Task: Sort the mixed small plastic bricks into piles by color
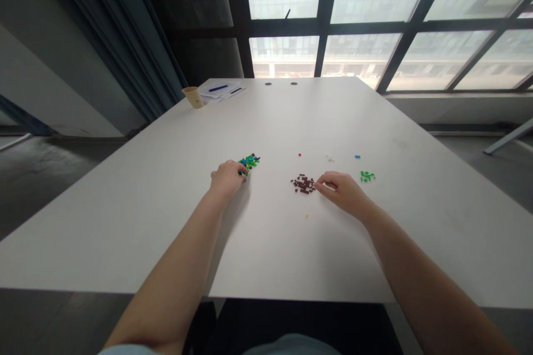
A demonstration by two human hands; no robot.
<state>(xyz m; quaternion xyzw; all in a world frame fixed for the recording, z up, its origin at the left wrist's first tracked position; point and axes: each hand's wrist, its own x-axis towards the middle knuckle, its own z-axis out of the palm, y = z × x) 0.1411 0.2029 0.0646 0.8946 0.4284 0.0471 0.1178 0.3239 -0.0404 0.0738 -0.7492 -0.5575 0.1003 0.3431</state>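
Observation:
My left hand (227,178) rests at the near left edge of a pile of small mixed toy bricks (250,161), mostly green and blue with some dark ones. Its fingers curl in at the bricks, and what lies between them is too small to name. Over on the right, my right hand (340,189) touches down beside a loose heap of tiny dark brown bricks (303,184). Thumb and forefinger come together in a pinch at the heap's right edge; any piece in them is hidden.
Green bricks (367,176) lie right of my right hand. Beyond are a blue brick (357,156), pale pieces (330,159) and a red piece (299,155); a yellow piece (307,215) is nearer. A cup (193,97) and papers (214,92) with pens stand on the white table (283,255).

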